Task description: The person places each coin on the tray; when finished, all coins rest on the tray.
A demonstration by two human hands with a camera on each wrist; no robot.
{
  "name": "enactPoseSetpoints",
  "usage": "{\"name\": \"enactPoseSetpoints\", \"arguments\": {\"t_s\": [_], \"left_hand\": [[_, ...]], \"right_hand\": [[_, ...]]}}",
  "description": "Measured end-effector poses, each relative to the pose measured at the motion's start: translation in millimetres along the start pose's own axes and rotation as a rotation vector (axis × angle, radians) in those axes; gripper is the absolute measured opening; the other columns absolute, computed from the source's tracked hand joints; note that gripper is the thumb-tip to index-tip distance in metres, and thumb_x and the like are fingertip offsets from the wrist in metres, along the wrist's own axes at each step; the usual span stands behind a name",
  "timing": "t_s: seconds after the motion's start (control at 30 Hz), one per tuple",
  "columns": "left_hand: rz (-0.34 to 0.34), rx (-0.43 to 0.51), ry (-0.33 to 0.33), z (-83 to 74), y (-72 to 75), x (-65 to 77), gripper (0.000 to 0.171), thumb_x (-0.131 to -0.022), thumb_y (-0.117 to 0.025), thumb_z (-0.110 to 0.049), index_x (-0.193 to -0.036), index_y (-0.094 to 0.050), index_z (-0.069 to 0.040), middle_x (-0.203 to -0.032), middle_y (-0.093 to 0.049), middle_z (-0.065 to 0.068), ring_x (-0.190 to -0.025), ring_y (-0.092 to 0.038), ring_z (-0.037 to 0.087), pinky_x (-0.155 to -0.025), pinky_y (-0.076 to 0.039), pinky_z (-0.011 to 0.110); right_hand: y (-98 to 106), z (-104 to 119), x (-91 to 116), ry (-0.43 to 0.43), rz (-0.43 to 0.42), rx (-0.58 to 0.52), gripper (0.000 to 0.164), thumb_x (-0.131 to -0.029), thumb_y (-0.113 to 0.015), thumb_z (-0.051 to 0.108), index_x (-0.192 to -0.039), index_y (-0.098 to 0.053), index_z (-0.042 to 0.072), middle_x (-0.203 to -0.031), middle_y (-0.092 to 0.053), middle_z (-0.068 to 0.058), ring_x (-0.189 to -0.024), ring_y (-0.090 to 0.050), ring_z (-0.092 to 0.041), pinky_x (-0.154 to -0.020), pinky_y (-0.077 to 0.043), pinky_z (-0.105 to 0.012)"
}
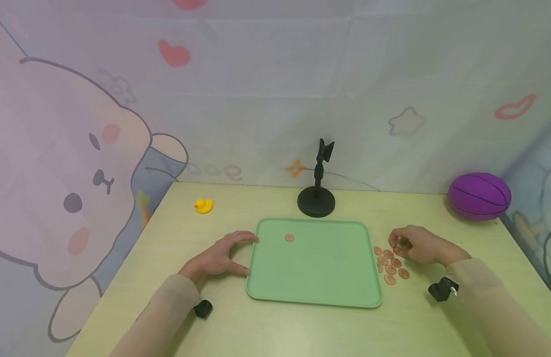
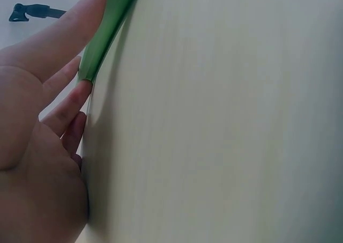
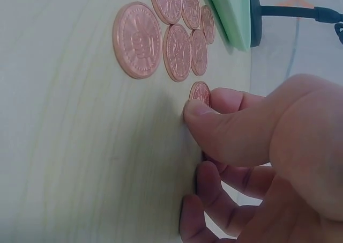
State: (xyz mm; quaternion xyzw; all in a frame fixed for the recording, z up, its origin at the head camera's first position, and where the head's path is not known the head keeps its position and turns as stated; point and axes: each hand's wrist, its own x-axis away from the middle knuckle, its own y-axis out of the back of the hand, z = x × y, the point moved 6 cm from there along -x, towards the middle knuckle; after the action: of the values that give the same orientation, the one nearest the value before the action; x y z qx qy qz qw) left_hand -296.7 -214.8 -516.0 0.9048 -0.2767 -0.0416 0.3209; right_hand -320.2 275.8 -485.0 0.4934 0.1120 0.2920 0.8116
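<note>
1. L hand (image 1: 216, 257): fingers spread, gripping nothing; thumb + a fingertip touch L rim of the green tray (image 1: 320, 277). Light pressure should suffice to steady it; pushing risks a slide.
2. Lone coin (image 1: 289, 238) lies flat in the tray, nr back edge, L of ctr.
3. Loose coins (image 1: 391, 269) lie flat on the worktop (image 1: 293, 329) just beside tray's R side, some touching; prob. best not to drag across these.
4. R hand (image 1: 420, 245): thumb + forefinger pinch a copper coin (image 3: 200, 91), other fingers loosely curled; can't tell if it's off the worktop. Thin disc, so firm edge grip + straight-up lift should work best.
</note>
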Motion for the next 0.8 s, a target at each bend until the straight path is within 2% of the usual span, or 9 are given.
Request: {"name": "enactPoseSetpoints", "arguments": {"t_s": [0.27,0.57,0.8], "left_hand": [[-0.006,-0.001,0.009,0.3,-0.2,-0.5,0.08,-0.077,-0.096,-0.028,-0.147,-0.057,-0.03,-0.165,-0.04,0.001,-0.156,-0.028,0.032,-0.127,-0.017,0.063],[-0.001,0.008,0.008,-0.9,0.0,-1.6,0.081,-0.077,-0.096,-0.029,-0.148,-0.057,-0.029,-0.165,-0.039,0.002,-0.156,-0.027,0.033,-0.127,-0.016,0.063],[0.001,0.005,0.012,-0.6,0.3,0.0,0.081,-0.077,-0.096,-0.03,-0.148,-0.057,-0.027,-0.165,-0.039,0.003,-0.156,-0.028,0.034,-0.126,-0.017,0.064]], "right_hand": [[0.2,-0.6,1.6,0.004,-0.018,0.006,0.031,-0.085,-0.069,-0.012,-0.091,-0.06,0.017,-0.072,-0.049,0.009,-0.066,-0.043,-0.005,-0.066,-0.036,-0.026],[-0.4,-1.1,5.4,-0.03,-0.017,0.015,0.026,-0.087,-0.077,-0.003,-0.092,-0.06,0.015,-0.085,-0.058,0.008,-0.079,-0.052,-0.009,-0.071,-0.046,-0.027],[2.0,-0.1,8.3,-0.014,-0.03,-0.022,0.026,-0.087,-0.077,-0.005,-0.092,-0.061,0.015,-0.085,-0.06,0.007,-0.08,-0.055,-0.006,-0.072,-0.049,-0.025]]}}
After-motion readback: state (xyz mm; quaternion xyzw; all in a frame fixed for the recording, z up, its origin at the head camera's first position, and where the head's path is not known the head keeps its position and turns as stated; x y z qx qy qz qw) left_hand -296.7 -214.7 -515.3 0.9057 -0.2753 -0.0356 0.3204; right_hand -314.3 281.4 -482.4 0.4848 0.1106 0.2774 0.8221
